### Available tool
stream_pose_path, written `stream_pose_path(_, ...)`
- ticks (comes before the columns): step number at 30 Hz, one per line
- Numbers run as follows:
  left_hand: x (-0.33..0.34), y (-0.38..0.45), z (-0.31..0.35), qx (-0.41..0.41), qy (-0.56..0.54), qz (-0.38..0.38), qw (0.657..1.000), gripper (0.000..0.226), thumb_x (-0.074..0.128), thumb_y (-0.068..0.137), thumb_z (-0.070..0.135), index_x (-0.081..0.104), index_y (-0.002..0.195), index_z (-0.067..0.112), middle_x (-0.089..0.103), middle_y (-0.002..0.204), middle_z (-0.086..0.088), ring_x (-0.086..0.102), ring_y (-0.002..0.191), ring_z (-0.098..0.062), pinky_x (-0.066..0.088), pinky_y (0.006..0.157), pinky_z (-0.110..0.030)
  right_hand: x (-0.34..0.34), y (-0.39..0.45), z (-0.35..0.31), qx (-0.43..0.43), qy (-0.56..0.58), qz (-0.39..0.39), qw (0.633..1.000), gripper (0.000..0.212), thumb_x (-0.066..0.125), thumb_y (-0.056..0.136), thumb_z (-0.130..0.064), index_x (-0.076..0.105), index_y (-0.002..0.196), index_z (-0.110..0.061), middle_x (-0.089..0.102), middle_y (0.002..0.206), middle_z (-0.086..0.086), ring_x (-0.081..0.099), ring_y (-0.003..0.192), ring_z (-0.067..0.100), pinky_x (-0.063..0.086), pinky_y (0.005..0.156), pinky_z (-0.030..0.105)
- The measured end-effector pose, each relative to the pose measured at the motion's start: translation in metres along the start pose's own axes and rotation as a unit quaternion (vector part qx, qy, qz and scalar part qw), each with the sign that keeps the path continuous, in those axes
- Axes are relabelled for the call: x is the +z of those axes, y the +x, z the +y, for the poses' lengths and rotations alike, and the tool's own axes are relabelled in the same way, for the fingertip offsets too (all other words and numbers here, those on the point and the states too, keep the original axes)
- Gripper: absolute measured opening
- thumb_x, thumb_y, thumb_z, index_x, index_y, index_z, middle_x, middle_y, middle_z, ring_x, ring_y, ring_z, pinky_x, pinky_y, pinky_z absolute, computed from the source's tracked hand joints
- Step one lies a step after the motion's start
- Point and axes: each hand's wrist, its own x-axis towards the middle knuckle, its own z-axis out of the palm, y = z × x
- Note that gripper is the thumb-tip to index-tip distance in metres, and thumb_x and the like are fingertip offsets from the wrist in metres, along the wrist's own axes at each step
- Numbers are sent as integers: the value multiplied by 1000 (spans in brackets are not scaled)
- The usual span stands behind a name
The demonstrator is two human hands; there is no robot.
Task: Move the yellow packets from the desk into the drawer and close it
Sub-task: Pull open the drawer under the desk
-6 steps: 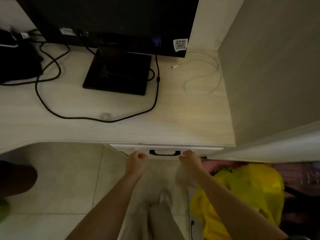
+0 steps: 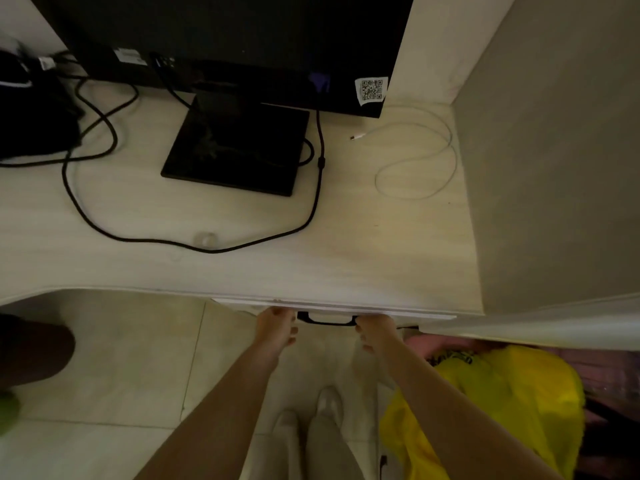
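Note:
The drawer (image 2: 332,306) sits almost flush under the pale desk (image 2: 346,265), with only a thin white strip of its front and its black handle (image 2: 327,320) showing. My left hand (image 2: 277,329) presses the drawer front just left of the handle, fingers curled and holding nothing. My right hand (image 2: 377,332) presses it just right of the handle in the same way. No yellow packets are visible on the desk top. The drawer's inside is hidden.
A black monitor (image 2: 228,36) on a square base (image 2: 235,150) stands at the back, with black cables (image 2: 79,202) looping left and a white cable (image 2: 415,161) coiled right. A grey wall (image 2: 554,150) bounds the right side. A yellow bag (image 2: 502,393) lies low on the right.
The drawer front has slid a little further under the desk edge, and both hands have followed it forward.

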Motion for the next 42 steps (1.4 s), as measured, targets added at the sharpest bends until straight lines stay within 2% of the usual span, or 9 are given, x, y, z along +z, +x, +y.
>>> stream_pose_path(5, 7, 10, -3, -34, -72, 6, 997, 14, 55, 95, 18, 58, 101, 7, 63, 96, -10, 61, 70, -19, 51, 64, -31, -1, 15, 3, 37, 99, -37, 994, 15, 47, 94, -9, 52, 80, -13, 52, 75, 3, 51, 64, 16, 46, 63, 29)
stream_pose_path(8, 13, 14, -8, -51, -99, -8, 994, 21, 55, 94, 18, 61, 107, 1, 65, 100, -14, 64, 74, -22, 53, 65, -31, 3, 19, 2, 71, 156, -29, 985, 18, 41, 96, -2, 59, 94, -4, 52, 68, 8, 50, 59, 22, 52, 71, 40)
stream_pose_path(10, 16, 17, -11, -63, -105, -21, 992, 25, 54, 95, 18, 62, 110, -1, 66, 103, -15, 65, 77, -24, 53, 66, -31, 5, 22, 2, 80, 161, -28, 983, 19, 42, 96, -2, 60, 101, -1, 56, 71, 9, 58, 72, 28, 52, 84, 45)
stream_pose_path(16, 21, 20, -20, -63, -93, -13, 994, 23, 47, 97, 6, 59, 114, -1, 66, 102, -13, 64, 72, -24, 53, 66, -30, 4, 27, 9, 83, 195, -47, 976, 25, 47, 97, -9, 57, 118, 0, 64, 89, 11, 64, 106, 34, 52, 75, 41)
stream_pose_path(20, 23, 15, -22, -47, -101, -9, 994, 16, 50, 95, 3, 59, 107, 3, 65, 97, -12, 62, 69, -21, 54, 67, -29, 3, 26, 16, 82, 212, -60, 972, 25, 48, 97, -11, 57, 119, -1, 64, 95, 10, 61, 112, 35, 49, 88, 43)
stream_pose_path(25, 20, 7, -29, -51, -113, -13, 992, 19, 51, 93, -2, 59, 110, 3, 66, 92, -10, 62, 71, -22, 55, 76, -33, 3, 20, 25, 84, 226, -59, 969, 22, 47, 98, -10, 57, 115, -2, 63, 102, 12, 61, 111, 34, 50, 88, 42)
stream_pose_path(30, 11, -2, -44, -56, -113, -27, 992, 14, 54, 93, 4, 61, 105, 7, 67, 101, -11, 65, 80, -23, 57, 75, -32, 5, 13, 43, 85, 239, -63, 965, 17, 48, 97, -10, 56, 110, -4, 64, 100, 11, 61, 95, 30, 51, 85, 42)
stream_pose_path(37, 1, -24, -62, -76, -102, -55, 990, 13, 56, 93, 7, 62, 103, 12, 65, 109, -12, 66, 94, -26, 56, 82, -33, 3, -7, 64, 98, 234, -60, 965, 12, 49, 97, -9, 59, 91, -7, 66, 93, 11, 63, 98, 31, 49, 97, 48)
stream_pose_path(42, -14, -35, -66, -123, -153, -102, 975, 26, 58, 91, 9, 62, 116, 2, 65, 116, -15, 65, 103, -30, 54, 85, -35, -3, -28, 69, 111, 271, -79, 953, 11, 51, 92, 2, 60, 97, -2, 65, 90, 14, 64, 86, 28, 51, 88, 43)
